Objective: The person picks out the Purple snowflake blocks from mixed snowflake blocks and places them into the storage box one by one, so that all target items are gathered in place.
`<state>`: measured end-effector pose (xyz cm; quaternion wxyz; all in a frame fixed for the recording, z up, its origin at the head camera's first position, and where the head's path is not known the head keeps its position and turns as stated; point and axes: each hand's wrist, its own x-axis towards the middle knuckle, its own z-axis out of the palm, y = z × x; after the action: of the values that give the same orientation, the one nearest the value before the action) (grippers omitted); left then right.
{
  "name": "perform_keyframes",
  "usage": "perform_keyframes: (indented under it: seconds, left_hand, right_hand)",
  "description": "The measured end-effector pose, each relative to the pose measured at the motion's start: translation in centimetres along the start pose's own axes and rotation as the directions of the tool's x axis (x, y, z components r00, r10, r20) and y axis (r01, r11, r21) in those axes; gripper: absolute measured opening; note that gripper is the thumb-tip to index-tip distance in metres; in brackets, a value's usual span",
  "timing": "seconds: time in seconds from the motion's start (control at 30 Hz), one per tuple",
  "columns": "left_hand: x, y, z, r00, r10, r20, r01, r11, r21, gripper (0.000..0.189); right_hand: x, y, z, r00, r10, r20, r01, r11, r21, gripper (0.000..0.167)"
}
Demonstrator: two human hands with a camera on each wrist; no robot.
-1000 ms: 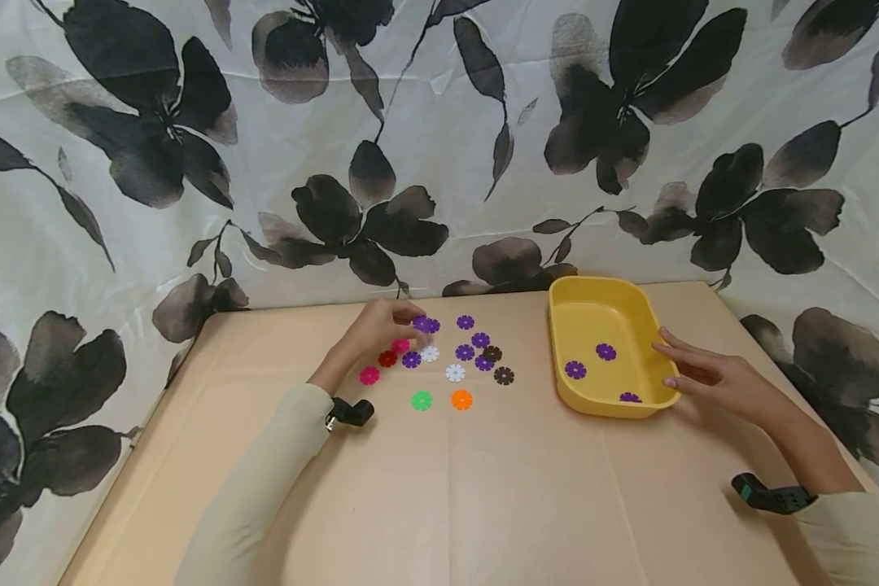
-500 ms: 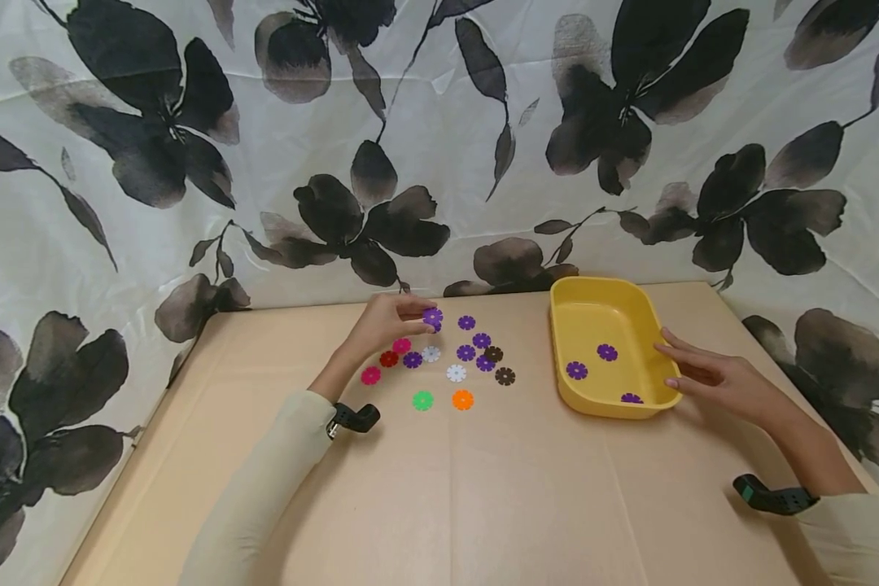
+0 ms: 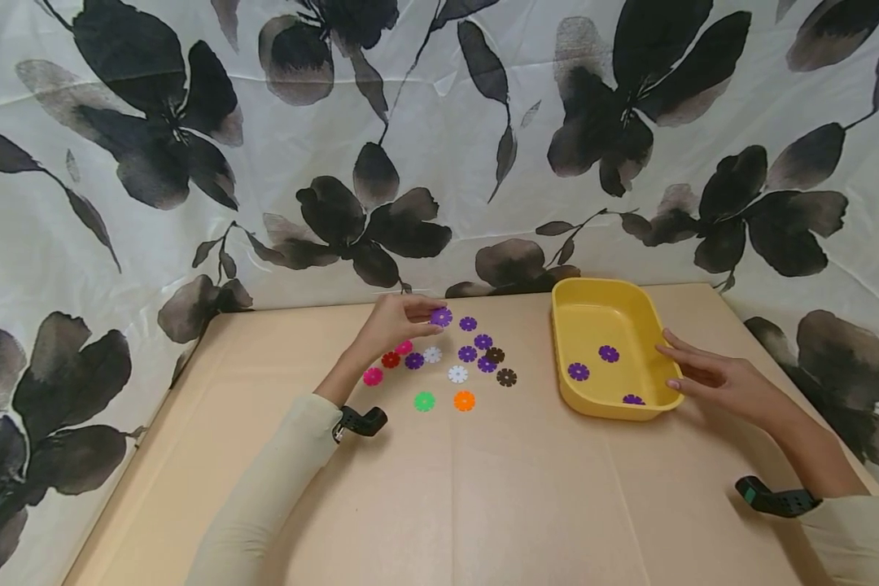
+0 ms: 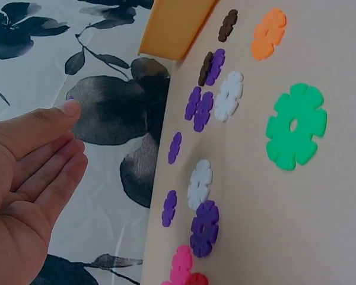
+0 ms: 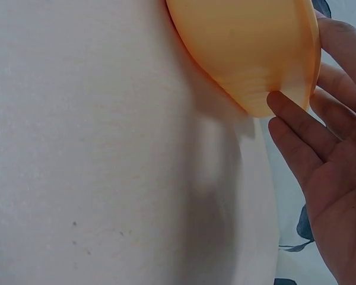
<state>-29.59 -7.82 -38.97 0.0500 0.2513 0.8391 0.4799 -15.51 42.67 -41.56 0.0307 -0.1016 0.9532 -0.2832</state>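
Head view: left hand pinching purple flower disc between thumb and fingers, near far edge of table. Right hand loose, fingers mostly straight, touching right side of yellow tray. Three purple discs inside tray, apart. Green disc and orange disc nearest person; white disc, brown disc, red disc farther back. Left wrist view: pinched disc mostly hidden behind thumb.

Your left hand hides nearly all its purple disc from the left wrist view; in the head view the near wall of the yellow tray partly covers the nearest disc, and the front edge of the table is cut off
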Motion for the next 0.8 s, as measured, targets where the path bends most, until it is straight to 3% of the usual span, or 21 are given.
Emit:
perform_keyframes:
  seconds: [0.27, 0.53, 0.8]
  left_hand:
    - [0.3, 0.8, 0.8, 0.998, 0.059, 0.007, -0.058, 0.996, -0.067, 0.042]
    - [0.3, 1.4, 1.3, 0.996, 0.092, 0.005, -0.092, 0.996, -0.006, 0.040]
    - [0.3, 1.4, 1.4, 0.994, 0.107, -0.003, -0.107, 0.994, -0.025, 0.038]
  right_hand:
    - [0.0, -0.2, 0.0, 1.000, 0.003, 0.007, -0.003, 1.000, 0.008, 0.065]
    - [0.0, 0.0, -0.2, 1.000, -0.022, -0.009, 0.022, 1.000, -0.009, 0.062]
    - [0.0, 0.1, -0.2, 1.000, -0.025, -0.010, 0.025, 1.000, 0.009, 0.062]
